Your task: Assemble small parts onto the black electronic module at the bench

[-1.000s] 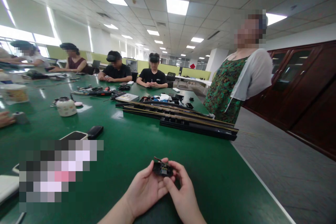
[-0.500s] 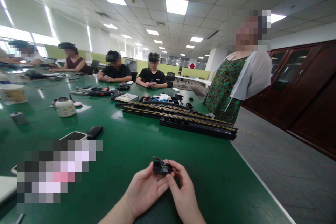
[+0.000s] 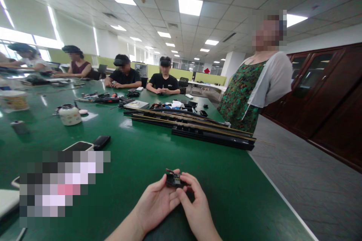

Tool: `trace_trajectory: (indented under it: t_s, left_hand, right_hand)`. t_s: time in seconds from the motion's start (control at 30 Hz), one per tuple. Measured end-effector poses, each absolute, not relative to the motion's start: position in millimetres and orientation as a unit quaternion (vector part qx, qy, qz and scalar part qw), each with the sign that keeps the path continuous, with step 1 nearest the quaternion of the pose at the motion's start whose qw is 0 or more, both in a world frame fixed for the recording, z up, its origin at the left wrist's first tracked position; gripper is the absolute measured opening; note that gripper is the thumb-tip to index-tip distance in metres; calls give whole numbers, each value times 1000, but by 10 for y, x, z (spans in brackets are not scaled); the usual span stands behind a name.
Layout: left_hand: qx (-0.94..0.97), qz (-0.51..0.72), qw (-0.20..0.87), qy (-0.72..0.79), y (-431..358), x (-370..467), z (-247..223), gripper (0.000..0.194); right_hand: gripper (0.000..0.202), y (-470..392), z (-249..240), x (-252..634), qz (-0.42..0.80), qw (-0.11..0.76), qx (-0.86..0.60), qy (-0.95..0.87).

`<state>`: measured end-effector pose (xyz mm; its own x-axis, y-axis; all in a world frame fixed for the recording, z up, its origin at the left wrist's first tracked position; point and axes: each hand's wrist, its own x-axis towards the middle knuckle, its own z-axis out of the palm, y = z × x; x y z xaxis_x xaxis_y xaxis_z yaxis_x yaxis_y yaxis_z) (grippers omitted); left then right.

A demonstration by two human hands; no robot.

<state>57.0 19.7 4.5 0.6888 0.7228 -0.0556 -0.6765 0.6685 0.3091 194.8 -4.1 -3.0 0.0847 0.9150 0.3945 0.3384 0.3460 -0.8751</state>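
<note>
A small black electronic device [image 3: 173, 180] with its inner parts exposed is held above the green table [image 3: 135, 165]. A thin brownish strip sticks up from its upper left side. My left hand [image 3: 157, 199] supports it from below and the left, thumb along its edge and fingers curled beneath. The fingers of my right hand [image 3: 194, 199] close on its right end, with the thumb near the lower edge. What the small inner pieces are is too small to tell.
Long black bars with thin brass-coloured rods [image 3: 198, 126] lie across the table ahead. To the left are a dark phone with a pale rim [image 3: 82, 145], a black case [image 3: 102, 142], a patterned jar [image 3: 70, 115] and a metal cylinder [image 3: 19, 127]. Several people sit opposite; one person [image 3: 243, 86] stands right.
My right fingers have shifted slightly on the device's right end, and more of a left fingertip shows behind it. The device stays in nearly the same spot.
</note>
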Motion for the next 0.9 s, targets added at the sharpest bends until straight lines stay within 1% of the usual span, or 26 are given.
trace_trajectory:
  t_s: [0.27, 0.37, 0.53, 0.77, 0.9]
  left_hand:
    - [141, 385, 906, 107, 172, 585, 73, 33]
    - [137, 389, 904, 108, 177, 588, 65, 32]
    - [139, 396, 900, 115, 180, 595, 62, 27]
    - [144, 392, 902, 112, 173, 592, 71, 24]
    - [141, 392, 903, 107, 179, 589, 55, 24]
  right_hand:
    - [20, -27, -47, 1962, 255, 549, -502, -617]
    - [22, -38, -30, 1962, 245, 543, -506, -624]
    - [20, -49, -11, 1957, 250, 525, -521, -626]
    - [18, -59, 10, 1951, 240, 543, -510, -622]
    - [16, -63, 21, 1947, 254, 535, -512, -622]
